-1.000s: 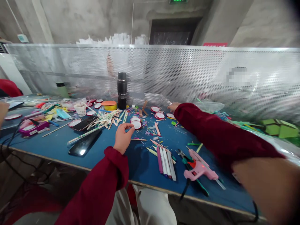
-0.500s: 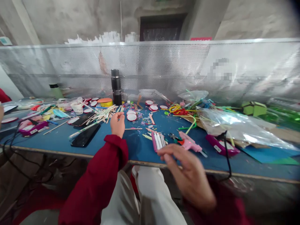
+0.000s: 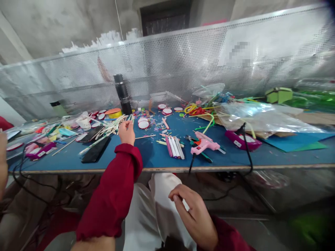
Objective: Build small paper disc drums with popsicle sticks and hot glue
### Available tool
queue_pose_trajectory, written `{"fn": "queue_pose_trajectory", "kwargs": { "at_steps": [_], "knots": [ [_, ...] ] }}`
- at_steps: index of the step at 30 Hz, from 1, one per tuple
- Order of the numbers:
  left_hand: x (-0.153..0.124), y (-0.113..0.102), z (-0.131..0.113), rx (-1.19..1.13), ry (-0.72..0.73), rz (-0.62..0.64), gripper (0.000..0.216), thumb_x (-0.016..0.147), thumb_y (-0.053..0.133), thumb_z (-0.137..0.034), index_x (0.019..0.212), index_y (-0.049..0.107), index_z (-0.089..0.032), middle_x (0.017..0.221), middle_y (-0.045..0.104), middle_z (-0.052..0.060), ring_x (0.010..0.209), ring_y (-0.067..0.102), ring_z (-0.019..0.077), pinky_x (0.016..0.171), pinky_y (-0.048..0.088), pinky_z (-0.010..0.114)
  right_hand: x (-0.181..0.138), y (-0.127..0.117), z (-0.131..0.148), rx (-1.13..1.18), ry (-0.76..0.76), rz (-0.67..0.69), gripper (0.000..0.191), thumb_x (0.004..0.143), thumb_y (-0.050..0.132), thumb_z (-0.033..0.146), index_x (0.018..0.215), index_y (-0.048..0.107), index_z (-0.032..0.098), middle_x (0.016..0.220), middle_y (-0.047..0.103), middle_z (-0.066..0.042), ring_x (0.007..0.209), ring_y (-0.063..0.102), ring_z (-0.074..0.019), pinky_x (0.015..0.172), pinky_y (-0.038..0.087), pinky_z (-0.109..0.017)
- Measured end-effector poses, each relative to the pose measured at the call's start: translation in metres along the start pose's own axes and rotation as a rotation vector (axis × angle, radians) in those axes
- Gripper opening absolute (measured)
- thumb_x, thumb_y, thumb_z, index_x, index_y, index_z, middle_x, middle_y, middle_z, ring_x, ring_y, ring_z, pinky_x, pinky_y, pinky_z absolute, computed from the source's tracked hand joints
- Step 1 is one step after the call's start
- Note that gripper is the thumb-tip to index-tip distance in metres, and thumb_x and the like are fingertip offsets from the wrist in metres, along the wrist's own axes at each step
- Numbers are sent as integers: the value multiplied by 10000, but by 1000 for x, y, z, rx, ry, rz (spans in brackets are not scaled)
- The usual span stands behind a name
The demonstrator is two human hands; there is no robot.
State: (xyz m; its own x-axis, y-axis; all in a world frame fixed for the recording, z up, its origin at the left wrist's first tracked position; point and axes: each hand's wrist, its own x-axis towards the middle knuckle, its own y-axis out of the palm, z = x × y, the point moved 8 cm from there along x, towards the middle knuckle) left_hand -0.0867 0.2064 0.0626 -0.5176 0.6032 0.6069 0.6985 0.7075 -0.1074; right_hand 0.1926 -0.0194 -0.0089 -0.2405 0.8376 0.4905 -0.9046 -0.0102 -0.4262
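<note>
wooden sticks (image 3: 113,128) lie beside the left hand (image 3: 127,132), grip pinched, right hand (image 3: 195,215) likewise, contents of both unclear

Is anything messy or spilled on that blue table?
Yes, it looks messy: small colourful bits lie scattered loose on the blue table beside the red-rimmed white discs, and thin pale sticks near the left hand are heaped at uneven angles.
</note>
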Motion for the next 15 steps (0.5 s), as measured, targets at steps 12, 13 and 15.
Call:
{"fn": "queue_pose_trajectory", "kwargs": {
  "at_steps": [12,13,15],
  "knots": [
    [-26,35,-32,481,184,469,131,872,611,-263,837,725,-208,942,744,61,909,668,220,849,495,320,-20,126,15,19,-478,1,128,888,494,216,842,611,239,720,667,-9,676,646,-147,627,461,-258],
    [-29,38,-35,479,208,502,115,860,633,-263,819,727,-210,936,745,57,906,667,216,850,494,315,-21,143,16,18,-560,59,139,898,504,228,826,622,241,658,635,10,614,619,-134,587,453,-246],
    [-36,46,-40,483,273,592,114,858,649,-278,816,734,-214,938,747,51,906,665,208,852,493,306,-19,172,8,-20,-553,197,146,918,547,249,816,650,245,605,591,24,572,589,-125,548,447,-232]
  ]
}}
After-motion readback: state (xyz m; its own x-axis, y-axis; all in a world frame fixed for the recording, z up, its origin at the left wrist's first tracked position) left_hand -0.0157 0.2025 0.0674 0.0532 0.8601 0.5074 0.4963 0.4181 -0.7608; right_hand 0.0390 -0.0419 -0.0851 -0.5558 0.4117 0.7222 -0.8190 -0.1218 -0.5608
